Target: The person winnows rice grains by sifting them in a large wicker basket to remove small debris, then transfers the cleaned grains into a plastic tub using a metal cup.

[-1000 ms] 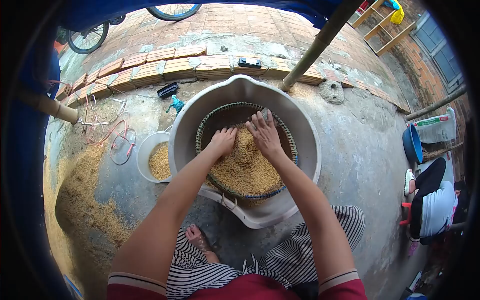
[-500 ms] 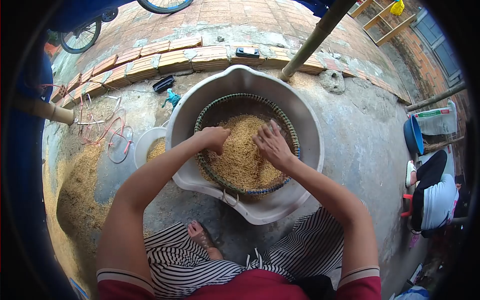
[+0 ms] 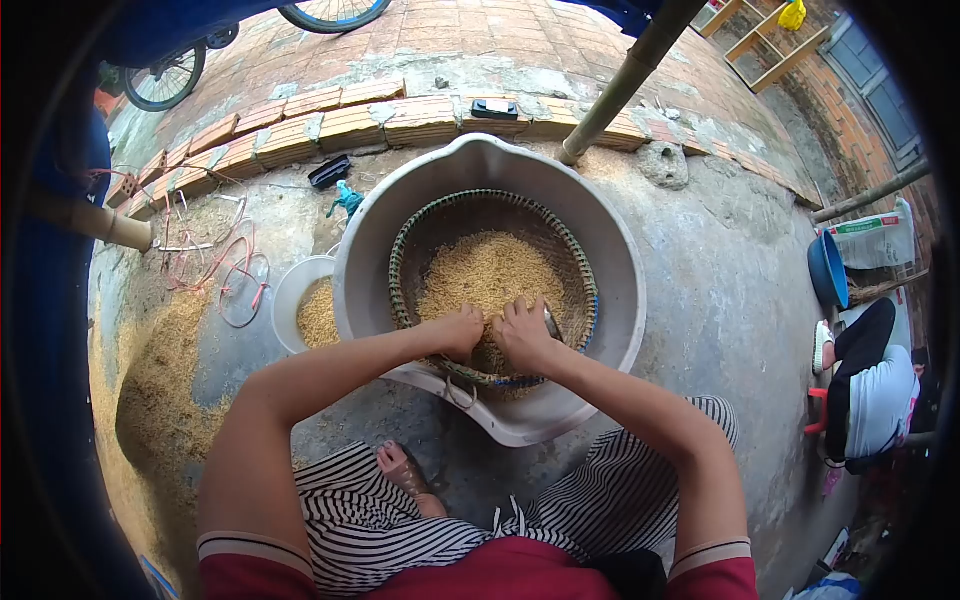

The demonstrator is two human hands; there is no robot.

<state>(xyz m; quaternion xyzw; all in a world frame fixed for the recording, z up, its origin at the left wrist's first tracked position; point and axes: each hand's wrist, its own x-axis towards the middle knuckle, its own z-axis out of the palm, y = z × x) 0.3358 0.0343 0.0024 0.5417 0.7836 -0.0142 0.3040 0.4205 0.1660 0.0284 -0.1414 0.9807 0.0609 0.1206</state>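
Observation:
A woven basket (image 3: 398, 262) with a green and blue bound rim sits inside a large grey metal basin (image 3: 610, 240). Golden grain (image 3: 485, 265) is heaped in the basket. My left hand (image 3: 458, 332) is closed at the near side of the grain, its fingertips hidden. Beside it my right hand (image 3: 524, 332) has its fingers bent down into the grain, and whether they hold any is hidden. A small metallic object shows at the right hand's outer side. The two hands are close together, over the basket's near part.
A white bucket (image 3: 285, 300) with grain stands left of the basin. More grain (image 3: 165, 390) lies on the floor at the left. Bricks (image 3: 350, 128) and a bamboo pole (image 3: 630, 85) are beyond. At the right are a blue basin (image 3: 828, 270) and a seated person (image 3: 875, 400).
Both hands have moved nearer to my body and closer together, toward the basket's near rim. Grain at the far side is more exposed, and a darker patch shows near the hands.

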